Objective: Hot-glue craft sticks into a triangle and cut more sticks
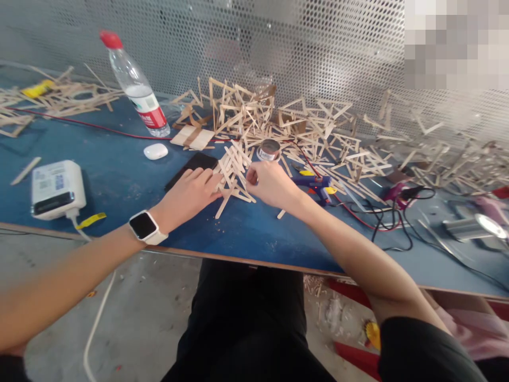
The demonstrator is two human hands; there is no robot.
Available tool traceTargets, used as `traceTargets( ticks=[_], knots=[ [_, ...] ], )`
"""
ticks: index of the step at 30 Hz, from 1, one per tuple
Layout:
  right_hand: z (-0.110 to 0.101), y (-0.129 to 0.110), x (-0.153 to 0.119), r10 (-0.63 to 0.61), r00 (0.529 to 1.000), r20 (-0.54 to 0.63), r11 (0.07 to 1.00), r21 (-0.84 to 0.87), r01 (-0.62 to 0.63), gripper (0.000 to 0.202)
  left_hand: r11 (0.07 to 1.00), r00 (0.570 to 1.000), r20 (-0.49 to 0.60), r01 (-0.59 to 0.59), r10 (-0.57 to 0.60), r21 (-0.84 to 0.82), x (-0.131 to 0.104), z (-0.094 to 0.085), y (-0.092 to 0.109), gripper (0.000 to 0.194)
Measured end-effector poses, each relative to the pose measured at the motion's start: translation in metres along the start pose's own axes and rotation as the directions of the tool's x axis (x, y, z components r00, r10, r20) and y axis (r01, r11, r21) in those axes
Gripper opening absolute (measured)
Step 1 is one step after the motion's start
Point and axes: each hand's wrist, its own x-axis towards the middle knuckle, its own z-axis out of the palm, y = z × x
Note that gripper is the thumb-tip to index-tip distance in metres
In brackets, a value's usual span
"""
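Nearest us, at the bottom centre of the frame, are our black trousers (242,318) of dull cloth, then the smooth blue tabletop (246,233), scuffed and flecked with crumbs. Our two hands are apart, just left and right of the frame's centre, with a loose pile of flat wooden sticks (234,164) between them. Our left hand (186,193) lies palm down, fingers loosely spread, their tips by the pile's left side; our right hand (274,183) curls at its right side, and we cannot tell whether it pinches a stick. Both hands are about equally near. The sticks are pale, matte and round-ended, crossing at many angles; the nearest one slants from lower left to upper right. Beyond our left fingers lies a dark, flat, oblong case (194,163); right of our right hand sits a blue glue gun (318,183) of hard plastic. Farther up are a short round tub (270,149), a glossy white oval case (155,151) and a clear, red-capped bottle (143,103), then a tangled heap of joined sticks (246,114) against grey perforated metal (178,32).
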Motion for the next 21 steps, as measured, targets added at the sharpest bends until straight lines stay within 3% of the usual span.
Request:
traceTargets(
  ticks=[4, 7, 10, 13, 15, 17, 21],
  knots=[
    [-0.004, -0.001, 0.045, 0.016, 0.996, -0.093, 1.000, -0.021, -0.018, 0.019, 0.997, 0.998, 0.018, 0.060, -0.061, 0.052, 0.022, -0.004, 0.000, 0.035],
    [-0.003, 0.004, 0.057, 0.031, 0.992, -0.122, 0.999, -0.038, -0.036, 0.027, 0.990, 0.993, 0.016, 0.116, -0.117, 0.078, 0.042, -0.005, 0.001, 0.043],
    [-0.001, 0.013, 0.042, 0.000, 0.997, -0.071, 0.999, -0.054, -0.004, 0.040, 0.984, 0.987, 0.011, 0.157, -0.159, 0.089, 0.059, -0.003, 0.001, 0.048],
    [0.006, 0.019, 0.018, -0.045, 0.999, 0.016, 0.997, -0.065, 0.046, 0.080, 0.981, 0.984, 0.001, 0.175, -0.176, 0.081, 0.072, 0.000, 0.001, 0.045],
    [0.015, 0.019, 0.007, -0.061, 0.997, 0.054, 0.996, -0.067, 0.065, 0.095, 0.980, 0.983, -0.009, 0.185, -0.184, 0.070, 0.080, 0.003, 0.000, 0.046],
    [0.024, 0.017, 0.005, -0.074, 0.995, 0.070, 0.995, -0.068, 0.079, 0.092, 0.978, 0.980, -0.021, 0.201, -0.200, 0.059, 0.087, 0.007, -0.002, 0.047],
    [0.037, 0.016, 0.018, -0.101, 0.992, 0.072, 0.992, -0.070, 0.106, 0.063, 0.969, 0.969, -0.041, 0.245, -0.243, 0.041, 0.103, 0.011, -0.007, 0.047]
  ],
)
